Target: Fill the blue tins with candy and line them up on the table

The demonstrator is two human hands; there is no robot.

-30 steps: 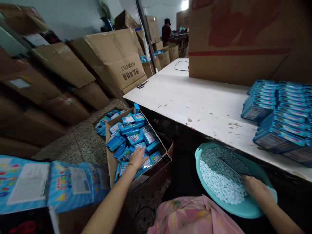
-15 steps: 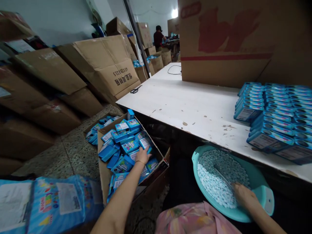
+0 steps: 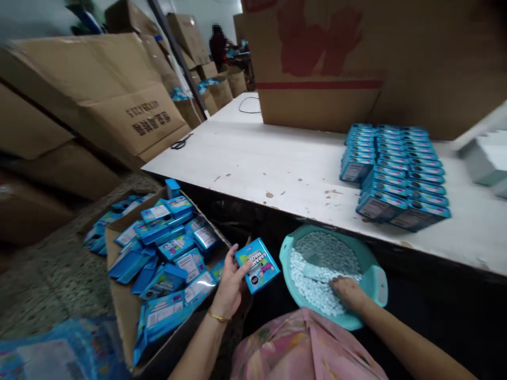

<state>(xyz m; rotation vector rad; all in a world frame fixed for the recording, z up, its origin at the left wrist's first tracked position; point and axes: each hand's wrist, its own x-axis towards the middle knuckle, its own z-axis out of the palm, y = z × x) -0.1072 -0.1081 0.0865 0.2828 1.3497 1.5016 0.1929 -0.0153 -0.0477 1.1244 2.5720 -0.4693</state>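
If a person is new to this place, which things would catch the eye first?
Probably the bright blue box in the left hand, near the middle. Next, the teal basin of small pale pieces to its right, where the right hand holds a flat tool. Then the neat rows of blue boxes on the white table, at the right.
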